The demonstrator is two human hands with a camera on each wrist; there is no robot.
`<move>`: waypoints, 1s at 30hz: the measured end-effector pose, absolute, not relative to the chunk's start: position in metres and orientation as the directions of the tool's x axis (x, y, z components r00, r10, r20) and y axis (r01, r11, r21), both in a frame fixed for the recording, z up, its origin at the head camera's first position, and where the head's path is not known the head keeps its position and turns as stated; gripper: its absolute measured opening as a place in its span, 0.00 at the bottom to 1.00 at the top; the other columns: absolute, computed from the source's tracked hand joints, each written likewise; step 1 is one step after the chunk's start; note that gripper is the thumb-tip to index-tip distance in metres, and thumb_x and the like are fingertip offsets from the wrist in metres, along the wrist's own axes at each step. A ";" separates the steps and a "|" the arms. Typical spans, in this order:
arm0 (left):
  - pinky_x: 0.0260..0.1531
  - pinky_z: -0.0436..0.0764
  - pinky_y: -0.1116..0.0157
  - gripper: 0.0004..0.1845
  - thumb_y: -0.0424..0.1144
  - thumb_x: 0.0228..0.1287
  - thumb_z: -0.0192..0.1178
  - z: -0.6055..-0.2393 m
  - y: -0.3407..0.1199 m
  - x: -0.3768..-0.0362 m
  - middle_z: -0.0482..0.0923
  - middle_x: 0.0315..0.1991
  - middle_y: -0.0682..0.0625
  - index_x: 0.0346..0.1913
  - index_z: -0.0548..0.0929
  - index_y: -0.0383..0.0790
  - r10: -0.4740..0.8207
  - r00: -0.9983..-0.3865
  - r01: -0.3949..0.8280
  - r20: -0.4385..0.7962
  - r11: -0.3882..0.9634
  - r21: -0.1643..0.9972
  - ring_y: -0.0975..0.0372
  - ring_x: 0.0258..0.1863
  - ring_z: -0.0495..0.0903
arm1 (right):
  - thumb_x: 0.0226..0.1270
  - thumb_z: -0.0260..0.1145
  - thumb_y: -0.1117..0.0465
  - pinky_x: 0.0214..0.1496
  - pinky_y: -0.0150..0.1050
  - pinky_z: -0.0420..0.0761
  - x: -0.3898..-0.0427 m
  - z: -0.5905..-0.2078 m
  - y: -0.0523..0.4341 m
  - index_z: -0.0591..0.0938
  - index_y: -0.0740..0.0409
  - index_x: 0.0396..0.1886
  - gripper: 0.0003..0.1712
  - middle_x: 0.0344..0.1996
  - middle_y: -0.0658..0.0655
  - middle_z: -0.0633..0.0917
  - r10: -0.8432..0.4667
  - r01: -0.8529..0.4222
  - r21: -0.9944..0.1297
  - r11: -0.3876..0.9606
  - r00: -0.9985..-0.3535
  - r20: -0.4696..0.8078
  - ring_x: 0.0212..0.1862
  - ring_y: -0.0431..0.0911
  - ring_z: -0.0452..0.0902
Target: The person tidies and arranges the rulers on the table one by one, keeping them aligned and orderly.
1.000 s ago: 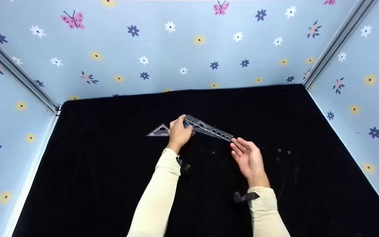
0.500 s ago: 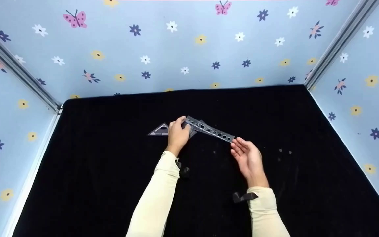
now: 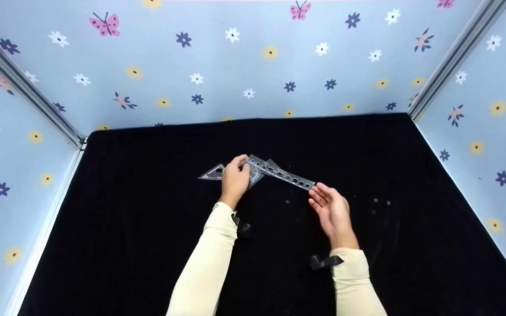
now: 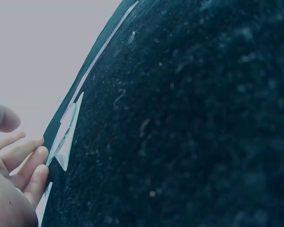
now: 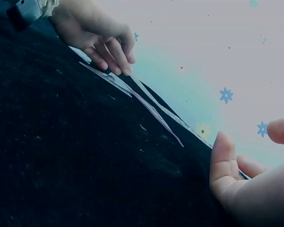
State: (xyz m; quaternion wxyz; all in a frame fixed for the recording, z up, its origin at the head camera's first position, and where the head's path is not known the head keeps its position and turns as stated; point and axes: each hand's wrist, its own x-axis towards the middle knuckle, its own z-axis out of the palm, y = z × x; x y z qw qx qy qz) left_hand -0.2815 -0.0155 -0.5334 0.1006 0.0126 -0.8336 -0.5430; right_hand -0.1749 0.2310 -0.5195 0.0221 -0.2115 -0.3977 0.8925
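Pinching one end of a clear stencil ruler [image 3: 281, 174] mid-surface, left hand [image 3: 234, 181] fingers clamped on it, right hand [image 3: 333, 210] fingers apart just beside its free end; likely light, thin, stiff, slippery; best gripped by its edges.

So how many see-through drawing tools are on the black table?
3, maybe more hidden. A stencil ruler in the left hand, a triangle left of that hand, a protractor under the ruler.

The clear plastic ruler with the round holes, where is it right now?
In the head view, the clear plastic ruler lies mid-cloth on the black cloth, its left end at the left hand, its right end near the open right hand.
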 end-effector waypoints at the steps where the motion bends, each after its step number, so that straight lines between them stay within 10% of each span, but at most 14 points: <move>1: 0.58 0.75 0.62 0.19 0.33 0.65 0.56 -0.533 -0.016 -0.280 0.85 0.53 0.47 0.58 0.83 0.35 -0.134 -0.978 0.091 0.157 0.401 0.911 0.58 0.54 0.82 | 0.76 0.50 0.65 0.42 0.36 0.81 -0.175 -0.520 0.231 0.66 0.75 0.67 0.25 0.41 0.59 0.82 0.209 0.129 -0.721 -0.681 -0.909 -0.360 0.41 0.47 0.82; 30: 0.47 0.82 0.63 0.15 0.29 0.65 0.58 -0.521 -0.036 -0.227 0.84 0.47 0.44 0.52 0.86 0.32 -0.192 -0.950 0.167 0.247 0.357 0.919 0.58 0.43 0.84 | 0.74 0.53 0.67 0.40 0.36 0.82 -0.171 -0.517 0.221 0.72 0.75 0.62 0.22 0.35 0.58 0.82 0.220 0.147 -0.740 -0.657 -0.901 -0.375 0.35 0.45 0.81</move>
